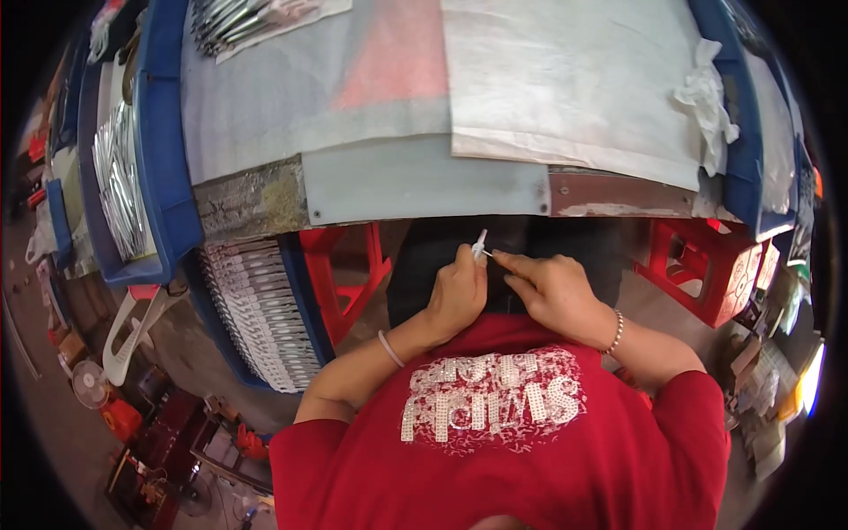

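Both of my hands are in front of my body, just below the table's near edge. My left hand (458, 290) is closed in a pinch on a small, slim white piece with a pinkish tip (480, 240), which points up and away from me. Close at its right, my right hand (558, 290) pinches a thin, light-coloured rod (488, 253) between thumb and forefinger. The rod's far end meets the white piece or lies right beside it; I cannot tell which. My fingers cover the lower part of the white piece.
White sheets (574, 79) cover the table, with shiny slender metal pieces (243, 22) at its far left. Blue bins (168, 150) flank it; the left one holds more metal pieces. Below stand a blue crate of rowed pieces (261, 309) and red stools (340, 287).
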Available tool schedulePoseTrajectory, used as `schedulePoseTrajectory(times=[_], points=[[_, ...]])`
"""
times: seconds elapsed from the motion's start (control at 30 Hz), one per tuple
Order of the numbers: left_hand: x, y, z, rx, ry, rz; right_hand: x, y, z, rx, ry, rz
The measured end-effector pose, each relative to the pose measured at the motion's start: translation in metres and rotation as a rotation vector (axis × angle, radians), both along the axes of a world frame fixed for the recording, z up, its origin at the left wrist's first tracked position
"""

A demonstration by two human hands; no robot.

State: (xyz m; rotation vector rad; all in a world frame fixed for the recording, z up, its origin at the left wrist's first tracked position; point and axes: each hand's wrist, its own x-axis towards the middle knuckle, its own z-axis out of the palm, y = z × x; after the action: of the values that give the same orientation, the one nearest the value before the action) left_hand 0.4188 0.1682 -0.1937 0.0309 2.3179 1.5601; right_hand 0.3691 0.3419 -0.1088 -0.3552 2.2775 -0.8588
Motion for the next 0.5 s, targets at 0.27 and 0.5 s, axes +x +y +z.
schedulePoseTrajectory(times=[0.27,0.5], points=[[0.002,-0.004,0.015,0.143,-0.125,0.042,0.016,0.024,0.003,-0.364,-0.587,-0.463],[-0.026,-0.022,0.063,0.423,-0.250,-0.157,0.035,0.012,0.013,-0.363,0.012,-0.239]])
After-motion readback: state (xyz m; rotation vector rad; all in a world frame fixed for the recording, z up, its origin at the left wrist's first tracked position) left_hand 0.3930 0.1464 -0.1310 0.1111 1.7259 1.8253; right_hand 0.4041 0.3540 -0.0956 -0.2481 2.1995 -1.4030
